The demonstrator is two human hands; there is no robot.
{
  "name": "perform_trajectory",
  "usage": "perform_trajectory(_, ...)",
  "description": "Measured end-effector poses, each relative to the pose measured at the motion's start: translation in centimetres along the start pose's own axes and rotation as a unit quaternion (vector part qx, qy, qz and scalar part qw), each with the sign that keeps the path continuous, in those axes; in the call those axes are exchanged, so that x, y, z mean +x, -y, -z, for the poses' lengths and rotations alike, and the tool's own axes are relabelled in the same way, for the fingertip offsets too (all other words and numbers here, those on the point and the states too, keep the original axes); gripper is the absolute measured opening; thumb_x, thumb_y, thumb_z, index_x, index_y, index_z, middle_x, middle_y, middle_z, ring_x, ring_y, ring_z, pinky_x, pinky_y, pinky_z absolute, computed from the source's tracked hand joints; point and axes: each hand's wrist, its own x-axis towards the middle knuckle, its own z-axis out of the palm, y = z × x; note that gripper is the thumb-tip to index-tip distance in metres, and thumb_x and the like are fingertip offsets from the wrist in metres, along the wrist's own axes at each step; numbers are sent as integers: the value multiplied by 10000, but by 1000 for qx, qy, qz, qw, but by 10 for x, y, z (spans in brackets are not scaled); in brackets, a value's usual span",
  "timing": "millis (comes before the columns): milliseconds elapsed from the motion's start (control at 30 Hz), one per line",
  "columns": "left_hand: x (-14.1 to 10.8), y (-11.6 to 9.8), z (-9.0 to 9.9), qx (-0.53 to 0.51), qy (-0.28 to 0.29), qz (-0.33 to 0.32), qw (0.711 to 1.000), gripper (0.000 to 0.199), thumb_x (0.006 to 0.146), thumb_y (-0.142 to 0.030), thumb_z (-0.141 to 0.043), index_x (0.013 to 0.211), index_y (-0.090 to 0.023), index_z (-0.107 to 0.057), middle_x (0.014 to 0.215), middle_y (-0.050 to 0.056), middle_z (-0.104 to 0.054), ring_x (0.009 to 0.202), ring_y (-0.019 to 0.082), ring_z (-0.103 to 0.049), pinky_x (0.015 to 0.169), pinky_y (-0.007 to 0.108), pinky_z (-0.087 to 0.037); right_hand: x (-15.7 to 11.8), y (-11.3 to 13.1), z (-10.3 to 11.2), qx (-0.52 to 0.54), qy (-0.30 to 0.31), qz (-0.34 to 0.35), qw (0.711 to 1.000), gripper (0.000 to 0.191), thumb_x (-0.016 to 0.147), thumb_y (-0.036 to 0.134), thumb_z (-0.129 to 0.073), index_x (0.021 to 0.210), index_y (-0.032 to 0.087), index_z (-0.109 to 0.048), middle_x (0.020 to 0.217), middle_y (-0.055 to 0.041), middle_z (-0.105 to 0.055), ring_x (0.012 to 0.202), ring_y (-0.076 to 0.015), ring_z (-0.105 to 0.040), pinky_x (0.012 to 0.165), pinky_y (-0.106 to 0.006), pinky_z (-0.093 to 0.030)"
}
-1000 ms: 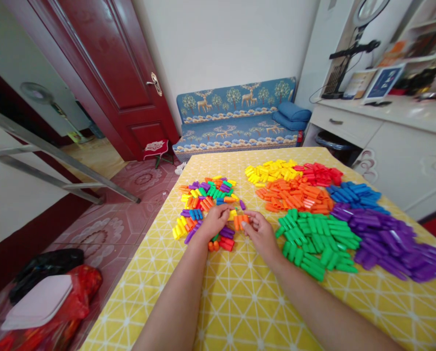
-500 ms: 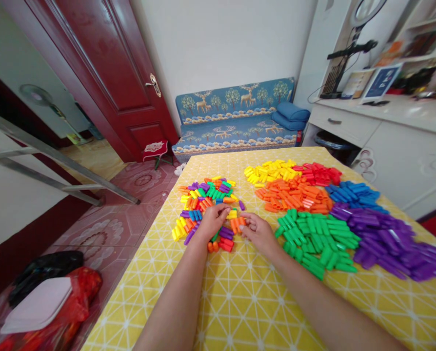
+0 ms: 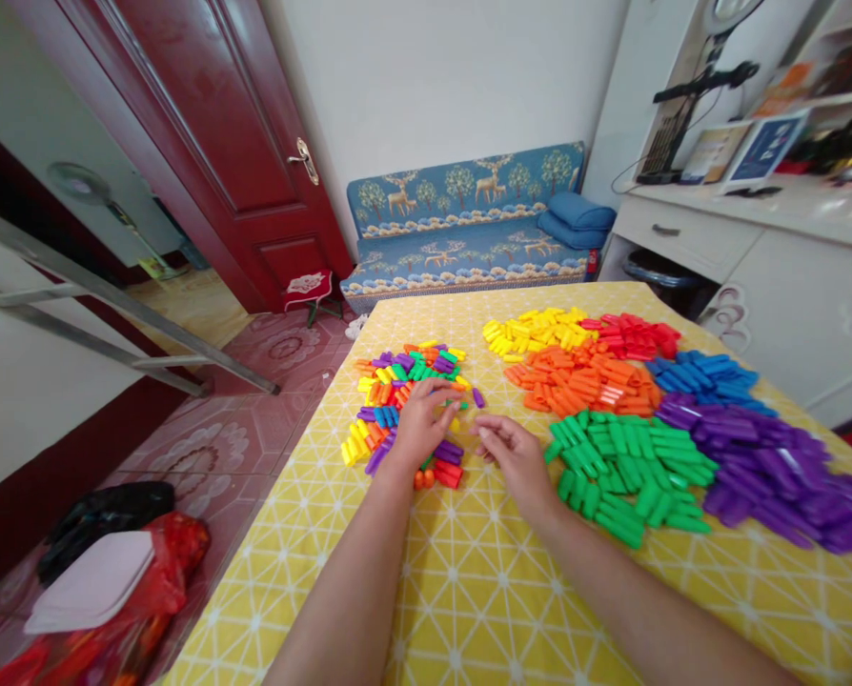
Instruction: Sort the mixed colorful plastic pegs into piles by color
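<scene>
My left hand [image 3: 424,419] is over the mixed-colour pile of small plastic pieces [image 3: 397,372], fingers apart; small green and yellow pieces show beside its fingertips. My right hand [image 3: 508,448] is just right of that pile, thumb and fingers close together; whatever may be between them is too small to make out. Red pieces [image 3: 448,474] lie below my left hand. One purple piece [image 3: 478,397] lies alone above my right hand. Sorted heaps spread to the right: yellow [image 3: 537,332], red [image 3: 633,335], orange [image 3: 583,379], blue [image 3: 712,379], green [image 3: 626,462] and purple [image 3: 776,467].
All the pieces lie on a table with a yellow patterned cloth [image 3: 461,610]. Beyond it stands a blue sofa [image 3: 455,257]. A white dresser [image 3: 790,286] is at the right, a metal ladder [image 3: 154,329] at the left. Bags [image 3: 161,572] are on the floor.
The orange pieces that were at my right fingertips no longer show there. My left fingers have spread and lifted over the mixed pile. The view has shifted slightly.
</scene>
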Motion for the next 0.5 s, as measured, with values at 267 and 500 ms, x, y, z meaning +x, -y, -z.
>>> perform_trajectory(267,0,3,-6,26,47,-5,999,338,782,-157,-610,1102,-220,-697,1263,102,-580,1185,260,-527,1032,433,-404,2,-8,-2,-97,35,42,994,241,774,358,-585,913,167,-635,820,-48,-673,608,-136,-601,569,-266,-480)
perform_trajectory(500,-1,-5,2,-244,-24,83,966,194,824,-290,-616,873,-169,-760,891,82,-720,899,202,-654,841,321,-508,4,-10,-1,-68,2,70,995,497,779,407,-628,1204,208,-463,1146,-79,-579,623,-100,-602,543,-244,-464)
